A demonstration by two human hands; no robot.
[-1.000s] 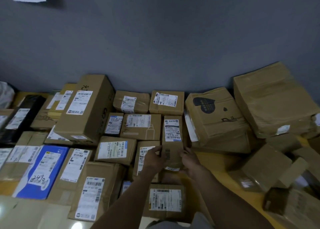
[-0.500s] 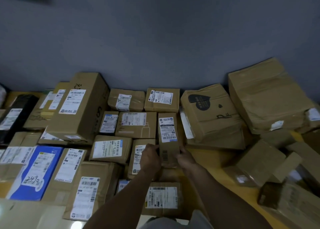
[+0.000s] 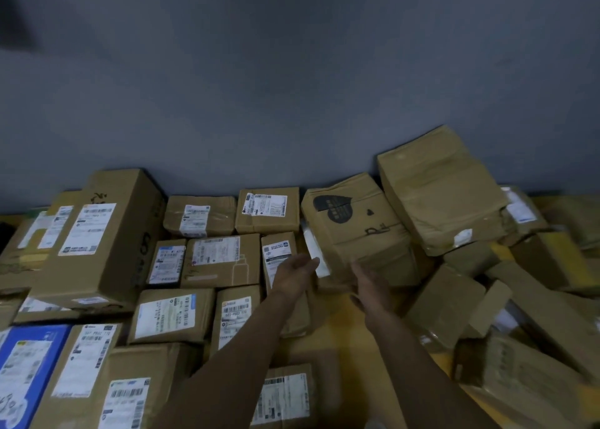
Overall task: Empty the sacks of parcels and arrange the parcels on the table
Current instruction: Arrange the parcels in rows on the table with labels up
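Note:
Brown cardboard parcels with white labels cover the yellow table (image 3: 350, 341). A narrow upright parcel (image 3: 279, 253) stands in the middle row. To its right a larger box with a black heart mark (image 3: 354, 230) lies tilted. My left hand (image 3: 297, 274) hovers open beside that box's left edge, in front of the narrow parcel. My right hand (image 3: 370, 284) is open just below the heart box's front face. Neither hand holds anything; whether they touch the box is unclear through motion blur.
A tall box (image 3: 97, 240) lies at the left, a blue parcel (image 3: 26, 370) at the lower left. A big taped box (image 3: 438, 188) leans on the grey wall at right, above a loose heap of boxes (image 3: 519, 315). No sack is in view.
Both hands have let go of the narrow parcel, which now stands in the row, and have moved right and up towards the heart-marked box. The view has shifted to the right.

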